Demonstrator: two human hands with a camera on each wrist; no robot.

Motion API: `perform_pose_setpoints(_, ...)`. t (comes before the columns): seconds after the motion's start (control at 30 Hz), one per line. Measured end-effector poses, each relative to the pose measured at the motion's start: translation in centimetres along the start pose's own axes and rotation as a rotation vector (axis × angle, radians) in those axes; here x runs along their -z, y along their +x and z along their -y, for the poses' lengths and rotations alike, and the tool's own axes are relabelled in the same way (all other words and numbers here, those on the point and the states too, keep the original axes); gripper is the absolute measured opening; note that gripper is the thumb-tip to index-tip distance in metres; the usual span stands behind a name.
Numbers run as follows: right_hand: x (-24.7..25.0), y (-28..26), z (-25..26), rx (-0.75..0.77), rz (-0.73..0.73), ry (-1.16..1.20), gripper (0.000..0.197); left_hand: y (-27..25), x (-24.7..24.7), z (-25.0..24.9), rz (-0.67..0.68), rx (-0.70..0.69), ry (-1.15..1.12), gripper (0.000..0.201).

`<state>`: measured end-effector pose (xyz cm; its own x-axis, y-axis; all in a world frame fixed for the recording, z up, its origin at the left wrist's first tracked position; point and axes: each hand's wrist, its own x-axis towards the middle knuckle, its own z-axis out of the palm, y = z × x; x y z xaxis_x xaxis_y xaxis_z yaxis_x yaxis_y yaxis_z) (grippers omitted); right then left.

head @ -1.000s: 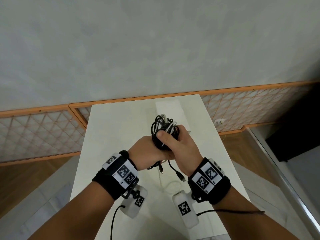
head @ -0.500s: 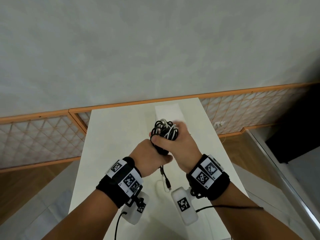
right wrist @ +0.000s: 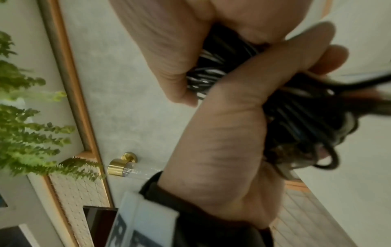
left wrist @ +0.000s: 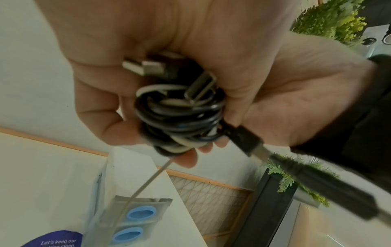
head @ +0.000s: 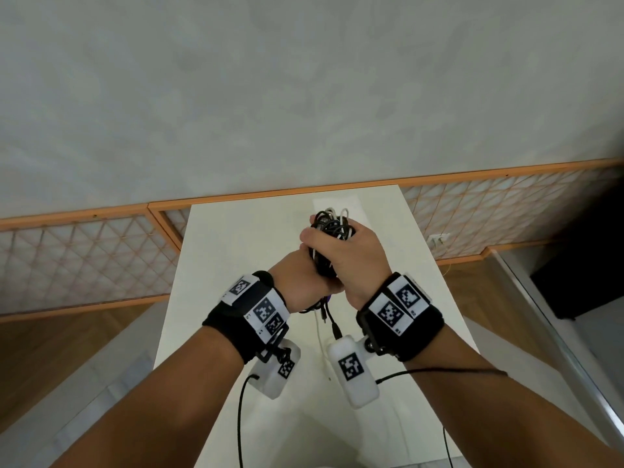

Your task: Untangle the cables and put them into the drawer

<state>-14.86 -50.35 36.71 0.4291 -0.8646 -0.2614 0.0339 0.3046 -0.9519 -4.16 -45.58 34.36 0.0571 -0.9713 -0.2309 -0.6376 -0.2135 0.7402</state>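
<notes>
A tangled bundle of black and white cables (head: 332, 224) is held in the air over the white table (head: 236, 251). My right hand (head: 341, 248) grips its upper part, thumb across the front. From below left, my left hand (head: 300, 282) is curled round the lower part. Loose ends with plugs (head: 329, 319) dangle beneath. In the left wrist view the bundle (left wrist: 180, 117) shows USB plugs (left wrist: 143, 67) inside my left hand (left wrist: 127, 50). The right wrist view has the cables (right wrist: 296, 117) between both hands. A small white box (head: 332, 202) stands behind the bundle.
The box (left wrist: 127, 200) is translucent plastic with blue rings on its front. The table is narrow, with wooden floor (head: 67, 339) on both sides. A wall with an orange-trimmed lattice panel (head: 84, 258) runs behind it. Green plants (left wrist: 330, 20) stand off to the side.
My right hand has shifted its grip round the top of the bundle. Both hands and the bundle have moved a little away from me, and the dangling ends have swung.
</notes>
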Motion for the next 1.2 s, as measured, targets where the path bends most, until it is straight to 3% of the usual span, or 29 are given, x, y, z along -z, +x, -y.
perform_pose_setpoints(0.1, 0.3, 0.0, 0.1, -0.048, 0.038, 0.134, 0.02, -0.1, -0.3, -0.1, 0.012, 0.001, 0.007, 0.005)
perform_pose_setpoints(0.23, 0.8, -0.2, 0.5, -0.032, 0.122, 0.193, 0.014, -0.7, 0.0, -0.1, 0.032, 0.022, -0.144, 0.013)
perform_pose_setpoints(0.4, 0.9, -0.5, 1.1, 0.111, 0.167, 0.05, 0.035, -1.2, -0.8, -0.3, -0.023, -0.01, -0.271, 0.016)
perform_pose_setpoints(0.53, 1.3, -0.9, 1.6, 0.238, 0.239, -0.01, 0.028, -1.2, -0.6, -0.6, -0.192, -0.1, -0.306, 0.015)
perform_pose_setpoints(0.57, 1.7, -0.7, 1.4, 0.244, 0.262, 0.019, 0.04, -1.2, -0.4, -0.7, -0.248, -0.113, -0.316, 0.015)
perform_pose_setpoints(0.67, 3.5, 0.1, -0.2, 0.148, 0.34, 0.029, 0.101, -1.6, 0.6, -0.7, -0.453, -0.116, -0.471, 0.016)
perform_pose_setpoints(0.7, 3.8, 0.0, -0.9, 0.101, 0.364, -0.033, 0.11, -1.7, 0.9, -0.8, -0.518, -0.115, -0.547, 0.013)
perform_pose_setpoints(0.77, 4.3, -0.7, -2.5, 0.026, 0.414, -0.164, 0.096, -1.9, 1.6, -1.0, -0.607, -0.115, -0.684, 0.012)
perform_pose_setpoints(0.87, 3.9, -2.1, -4.4, 0.044, 0.521, -0.387, 0.037, -2.0, 2.4, -1.3, -0.662, -0.11, -0.836, 0.015)
perform_pose_setpoints(0.93, 4.4, -2.5, -5.7, 0.097, 0.548, -0.479, 0.033, -2.2, 3.2, -1.3, -0.683, -0.105, -0.928, 0.014)
perform_pose_setpoints(1.07, 7.2, -2.7, -6.5, 0.094, 0.437, -0.566, 0.025, -3.4, 4.9, 0.5, -0.729, -0.062, -0.917, 0.015)
perform_pose_setpoints(1.13, 8.2, -2.9, -5.6, 0.137, 0.382, -0.579, 0.023, -4.3, 5.1, 1.7, -0.655, -0.022, -0.74, 0.012)
perform_pose_setpoints(1.2, 8.5, -2.7, -4.1, 0.215, 0.332, -0.575, 0.021, -5.2, 4.4, 2.1, -0.498, -0.001, -0.537, 0.012)
